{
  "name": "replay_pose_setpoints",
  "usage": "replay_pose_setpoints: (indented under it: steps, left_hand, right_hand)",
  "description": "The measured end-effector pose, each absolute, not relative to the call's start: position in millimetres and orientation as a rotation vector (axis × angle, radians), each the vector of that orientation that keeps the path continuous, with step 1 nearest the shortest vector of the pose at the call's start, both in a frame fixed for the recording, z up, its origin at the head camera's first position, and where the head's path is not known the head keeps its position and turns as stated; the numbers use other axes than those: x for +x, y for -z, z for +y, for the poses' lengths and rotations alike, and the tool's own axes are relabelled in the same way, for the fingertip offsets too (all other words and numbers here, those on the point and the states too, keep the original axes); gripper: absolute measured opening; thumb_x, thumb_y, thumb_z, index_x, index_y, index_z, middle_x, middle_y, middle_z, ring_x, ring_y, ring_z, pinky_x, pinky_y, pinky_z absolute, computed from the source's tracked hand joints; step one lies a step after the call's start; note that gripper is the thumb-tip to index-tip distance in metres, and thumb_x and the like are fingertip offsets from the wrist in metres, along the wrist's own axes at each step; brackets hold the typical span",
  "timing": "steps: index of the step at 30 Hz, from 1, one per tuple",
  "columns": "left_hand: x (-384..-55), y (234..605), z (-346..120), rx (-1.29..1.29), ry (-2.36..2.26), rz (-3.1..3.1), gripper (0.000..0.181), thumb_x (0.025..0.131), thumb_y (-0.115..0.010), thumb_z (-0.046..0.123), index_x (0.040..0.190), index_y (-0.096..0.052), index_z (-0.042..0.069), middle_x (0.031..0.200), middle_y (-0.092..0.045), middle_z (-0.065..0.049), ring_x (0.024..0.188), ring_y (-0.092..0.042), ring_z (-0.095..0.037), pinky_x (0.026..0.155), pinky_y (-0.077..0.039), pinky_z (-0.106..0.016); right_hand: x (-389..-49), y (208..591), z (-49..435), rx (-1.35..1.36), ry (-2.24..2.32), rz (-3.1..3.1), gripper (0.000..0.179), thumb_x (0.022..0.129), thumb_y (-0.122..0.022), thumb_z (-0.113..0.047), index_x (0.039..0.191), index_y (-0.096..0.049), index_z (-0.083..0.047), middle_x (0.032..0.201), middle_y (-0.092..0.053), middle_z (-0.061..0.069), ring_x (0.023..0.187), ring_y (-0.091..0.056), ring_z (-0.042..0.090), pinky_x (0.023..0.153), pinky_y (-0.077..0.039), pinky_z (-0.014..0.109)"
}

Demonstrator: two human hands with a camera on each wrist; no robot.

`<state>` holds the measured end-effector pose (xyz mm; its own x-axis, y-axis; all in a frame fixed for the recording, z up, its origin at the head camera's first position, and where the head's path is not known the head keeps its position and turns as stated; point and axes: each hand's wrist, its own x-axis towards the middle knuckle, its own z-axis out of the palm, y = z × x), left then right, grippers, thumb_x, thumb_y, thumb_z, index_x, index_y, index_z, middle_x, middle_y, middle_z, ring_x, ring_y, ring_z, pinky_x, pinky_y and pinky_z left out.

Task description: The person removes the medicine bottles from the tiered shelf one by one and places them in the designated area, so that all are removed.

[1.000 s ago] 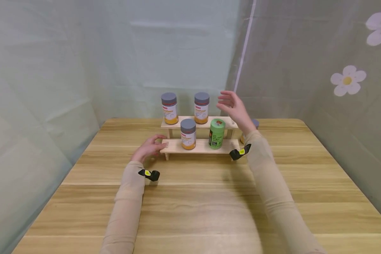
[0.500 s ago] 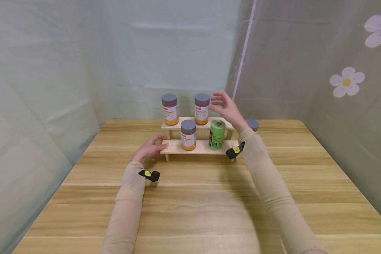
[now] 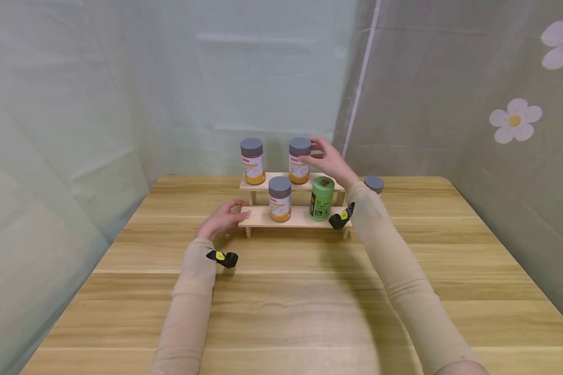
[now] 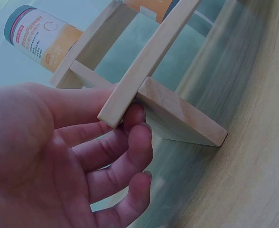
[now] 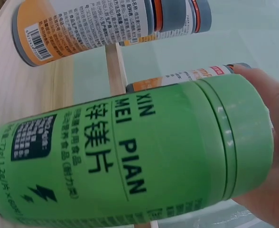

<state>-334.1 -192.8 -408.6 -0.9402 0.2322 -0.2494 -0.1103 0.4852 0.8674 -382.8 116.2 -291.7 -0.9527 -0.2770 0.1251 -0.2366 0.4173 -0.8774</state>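
Note:
A two-tier wooden shelf stand (image 3: pixel 305 216) stands on the table. My left hand (image 3: pixel 219 220) grips the left end of its lower board, thumb above and curled fingers beneath, as the left wrist view shows. On the upper tier stand two grey-lidded supplement bottles with white and orange labels. My right hand (image 3: pixel 330 160) holds the right one (image 3: pixel 299 169), its thumb across the front and its fingers behind the lid. A like bottle (image 3: pixel 280 200) and a green supplement bottle (image 3: pixel 322 200) stand upright on the lower tier. The green bottle (image 5: pixel 130 152) hides much of my right hand in the right wrist view.
The other upper bottle (image 3: pixel 252 162) stands at the left of the top tier. Behind my right forearm, a further grey-lidded bottle (image 3: pixel 374 184) is partly hidden on the wooden table (image 3: pixel 281 302). Hanging sheets (image 3: pixel 262 78) enclose the table's back and sides.
My right hand has moved left and slightly down from the open space above the upper tier onto the right-hand bottle there. My left hand has stayed on the stand's lower board.

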Motion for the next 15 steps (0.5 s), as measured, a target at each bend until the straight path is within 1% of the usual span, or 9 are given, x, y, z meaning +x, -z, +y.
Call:
replay_pose_setpoints:
  steps: [5,10,15]
  left_hand:
    - [-333.7,409.2,-192.8,0.107,-1.442,2.401,0.054,0.099,-0.054,0.032,0.144,-0.035,0.01,0.129,-0.053,-0.024,0.106,-0.055,-0.026,0.085,-0.048,-0.035]
    - [-333.5,407.9,-190.8,0.107,-1.447,2.391,0.053,0.1,-0.053,0.032,0.145,-0.035,0.01,0.129,-0.053,-0.024,0.106,-0.055,-0.026,0.084,-0.048,-0.034]
    - [-334.6,408.4,-189.7,0.119,-1.444,2.4,0.053,0.099,-0.054,0.032,0.144,-0.036,0.009,0.119,-0.057,-0.018,0.098,-0.055,-0.021,0.08,-0.047,-0.031]
  right_hand:
    - [-384.7,293.2,113.1,-0.486,1.655,2.564,0.071,0.091,-0.066,-0.035,0.149,-0.031,-0.013,0.148,-0.042,0.014,0.134,-0.045,0.033,0.104,-0.045,0.046]
    - [-385.2,294.1,112.1,-0.484,1.709,2.539,0.066,0.092,-0.065,-0.034,0.147,-0.034,-0.013,0.147,-0.043,0.015,0.132,-0.046,0.031,0.1,-0.049,0.046]
    - [-384.9,294.4,112.8,-0.467,1.721,2.534,0.065,0.092,-0.065,-0.034,0.147,-0.035,-0.014,0.145,-0.045,0.015,0.131,-0.048,0.03,0.099,-0.049,0.046]
